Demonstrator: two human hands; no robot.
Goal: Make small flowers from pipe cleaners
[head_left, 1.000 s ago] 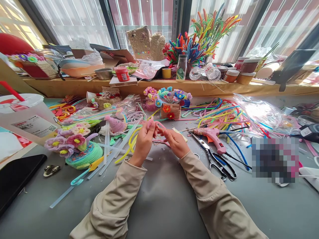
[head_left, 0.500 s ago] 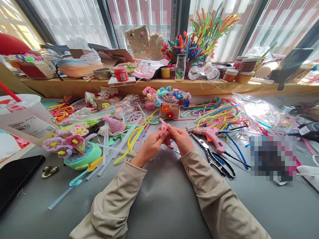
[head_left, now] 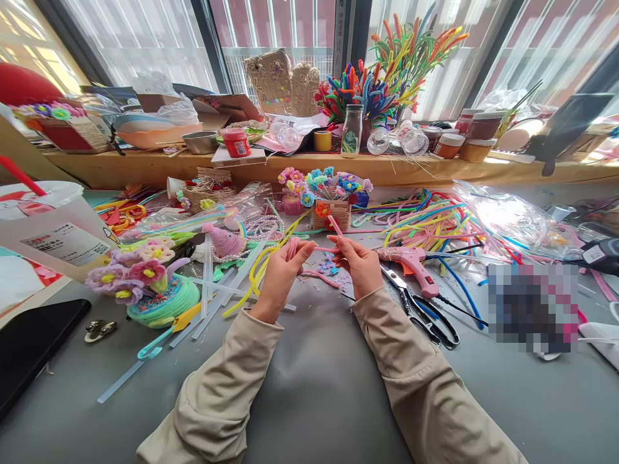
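Note:
A pink pipe cleaner [head_left: 325, 249] stretches between my two hands above the table. My left hand [head_left: 284, 270] pinches one part of it, with a bent pink bit showing above the fingers. My right hand [head_left: 358, 263] is closed on the other side, and a pink end sticks up past its fingertips. Below and between the hands, a loose pink piece [head_left: 320, 278] lies near small blue and purple scraps [head_left: 329, 264]. Scissors [head_left: 418, 309] with black handles lie to the right of my right hand, beside a pink glue gun [head_left: 411, 263].
Behind my hands stands a small box of pipe-cleaner flowers [head_left: 333, 209]. Many coloured pipe cleaners [head_left: 435, 222] are heaped at the right. At left are a flower pot [head_left: 164, 303], clear glue sticks [head_left: 206, 283], a drink cup [head_left: 53, 225] and a phone [head_left: 39, 351].
My hands were together and have moved apart, my left hand leftward and my right slightly right. The pink pipe cleaner is now drawn out between them.

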